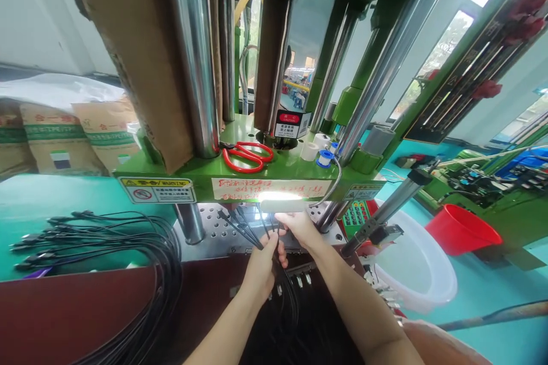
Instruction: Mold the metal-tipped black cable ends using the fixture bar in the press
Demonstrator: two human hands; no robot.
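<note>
Because the big green machine (199, 174) stands right in front of me, my arms are low, near its metal plate (214, 222). On the dark red tabletop (55, 308), a long bundle of black cords (166, 274) lies off to the left, maybe so it won't get in my way. A smaller bunch (292, 296) is in front of me, its ends near the bright lamp (282, 205), which probably helps me see. My left grip (262, 265) pinches it, I think to hold it steady. My right grip (305, 230) is close to the ends; I can't tell if it pinches one.
</note>
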